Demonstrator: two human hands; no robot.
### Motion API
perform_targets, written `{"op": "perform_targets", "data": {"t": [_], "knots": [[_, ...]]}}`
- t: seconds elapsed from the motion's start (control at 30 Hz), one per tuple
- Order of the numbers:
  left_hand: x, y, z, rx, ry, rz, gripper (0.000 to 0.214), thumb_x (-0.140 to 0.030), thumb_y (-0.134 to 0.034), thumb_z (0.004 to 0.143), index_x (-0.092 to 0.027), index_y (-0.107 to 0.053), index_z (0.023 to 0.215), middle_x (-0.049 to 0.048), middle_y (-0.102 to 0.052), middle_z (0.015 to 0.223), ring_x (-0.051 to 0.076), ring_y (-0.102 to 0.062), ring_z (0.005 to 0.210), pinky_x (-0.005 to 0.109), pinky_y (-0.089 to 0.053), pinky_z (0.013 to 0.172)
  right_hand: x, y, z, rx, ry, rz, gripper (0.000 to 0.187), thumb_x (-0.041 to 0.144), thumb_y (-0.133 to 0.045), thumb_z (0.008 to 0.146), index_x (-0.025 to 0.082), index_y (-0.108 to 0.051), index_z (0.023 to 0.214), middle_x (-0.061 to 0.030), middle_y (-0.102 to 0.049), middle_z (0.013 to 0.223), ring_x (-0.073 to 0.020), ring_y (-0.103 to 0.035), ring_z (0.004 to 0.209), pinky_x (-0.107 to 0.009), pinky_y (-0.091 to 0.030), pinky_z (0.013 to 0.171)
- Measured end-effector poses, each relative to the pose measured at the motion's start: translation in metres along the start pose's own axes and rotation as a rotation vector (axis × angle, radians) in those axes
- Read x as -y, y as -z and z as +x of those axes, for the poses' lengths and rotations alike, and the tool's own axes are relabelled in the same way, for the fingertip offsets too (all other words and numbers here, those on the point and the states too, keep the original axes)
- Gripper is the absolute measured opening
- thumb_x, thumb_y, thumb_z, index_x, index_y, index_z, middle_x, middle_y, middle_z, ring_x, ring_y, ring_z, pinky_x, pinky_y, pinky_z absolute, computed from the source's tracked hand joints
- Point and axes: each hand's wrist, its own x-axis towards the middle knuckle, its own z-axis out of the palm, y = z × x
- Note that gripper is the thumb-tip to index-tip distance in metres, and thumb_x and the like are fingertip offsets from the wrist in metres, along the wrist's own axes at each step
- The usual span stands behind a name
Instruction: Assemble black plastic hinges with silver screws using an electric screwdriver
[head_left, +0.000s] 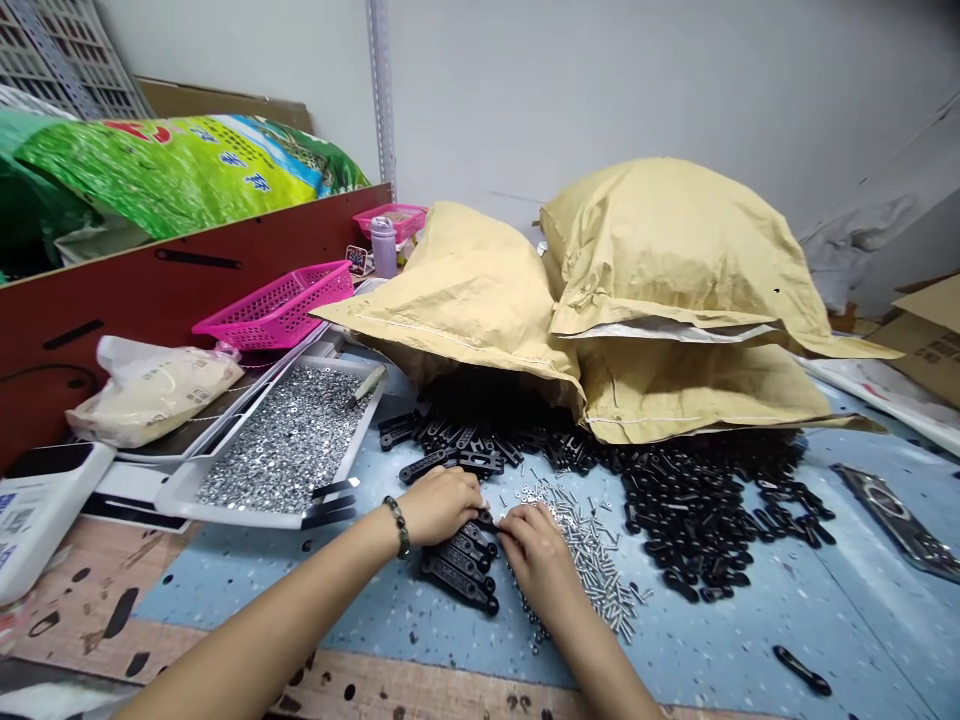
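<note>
Forearms (300,620) stretching toward black strips (457,572), hands resting at them.
Strips are lying stacked just below the left hand (439,505), long axes slanting down rightward. That hand is nearer, curling over the top strip; the right hand (536,560) is curving in by their ends, hold unclear on both. Loose screws (589,560) are lying beside it, a black pile (712,520) farther off.

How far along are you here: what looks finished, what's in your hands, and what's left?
Looks done: a short row of black plastic strips lies lined up, though whether screws are fitted cannot be told. In hand: the left hand rests on that row, and the right hand is at loose silver screws. Left: a large heap of black plastic strips and a white tray of silver nuts.
</note>
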Motion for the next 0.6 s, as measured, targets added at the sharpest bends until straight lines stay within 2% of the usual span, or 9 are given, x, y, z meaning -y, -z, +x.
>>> {"op": "perform_targets", "data": {"t": [0.1,0.17,0.27,0.37,0.43,0.5,0.6], "knots": [[0.000,0.002,-0.001,0.002,0.017,0.007,0.014,-0.019,-0.057,0.089,-0.024,-0.070,0.089,0.0014,-0.067,0.092,0.020,-0.059,0.091,0.028,-0.039,0.076,0.006,-0.004,0.003,0.010,-0.050,0.033,0.017,0.013,-0.048,0.088,0.022,-0.061,0.093,-0.0052,-0.060,0.090,-0.0221,-0.058,0.087,-0.047,-0.043,0.093],[-0.001,0.004,-0.003,0.007,0.025,0.013,0.013,-0.018,-0.058,0.088,-0.024,-0.070,0.087,0.0019,-0.067,0.092,0.021,-0.060,0.091,0.028,-0.040,0.076,0.011,-0.004,0.003,0.030,-0.052,0.028,0.017,0.011,-0.049,0.087,0.022,-0.061,0.092,-0.0047,-0.062,0.090,-0.0218,-0.059,0.086,-0.050,-0.039,0.097],[-0.007,0.010,-0.008,0.020,0.026,0.023,0.013,-0.014,-0.062,0.083,-0.024,-0.070,0.084,0.0016,-0.068,0.088,0.022,-0.061,0.088,0.029,-0.041,0.076,0.007,0.010,-0.001,0.082,-0.033,0.035,0.016,0.015,-0.047,0.090,0.022,-0.062,0.093,-0.0048,-0.063,0.092,-0.0211,-0.059,0.088,-0.044,-0.043,0.093],[-0.016,0.014,-0.005,-0.001,0.023,0.029,0.011,-0.013,-0.062,0.082,-0.022,-0.068,0.086,0.0029,-0.067,0.089,0.023,-0.061,0.090,0.031,-0.043,0.079,-0.020,0.036,-0.006,-0.042,-0.215,-0.076,0.022,0.021,-0.042,0.093,0.018,-0.060,0.105,-0.0100,-0.062,0.102,-0.0224,-0.059,0.094,-0.037,-0.049,0.083],[-0.024,0.011,0.005,-0.030,0.027,0.034,0.014,-0.012,-0.055,0.086,-0.020,-0.066,0.092,0.0058,-0.065,0.094,0.023,-0.060,0.091,0.031,-0.044,0.078,-0.045,0.051,-0.006,-0.141,-0.365,-0.213,0.028,0.021,-0.043,0.091,0.012,-0.058,0.112,-0.0157,-0.061,0.103,-0.0273,-0.059,0.095,-0.042,-0.047,0.083],[-0.030,0.005,0.020,-0.039,0.041,0.047,0.020,-0.005,-0.049,0.085,-0.016,-0.064,0.092,0.0095,-0.063,0.094,0.025,-0.060,0.088,0.032,-0.046,0.074,-0.063,0.058,-0.004,-0.137,-0.399,-0.268,0.027,0.021,-0.049,0.087,0.011,-0.061,0.108,-0.0171,-0.061,0.101,-0.0305,-0.058,0.095,-0.045,-0.045,0.085],[-0.037,-0.009,0.040,-0.020,0.063,0.068,0.024,0.005,-0.046,0.078,-0.012,-0.062,0.084,0.0136,-0.061,0.089,0.028,-0.060,0.083,0.035,-0.047,0.068,-0.069,0.053,0.002,-0.073,-0.364,-0.283,0.017,0.018,-0.053,0.083,0.018,-0.065,0.095,-0.0110,-0.063,0.095,-0.0271,-0.059,0.090,-0.039,-0.045,0.083]]}}
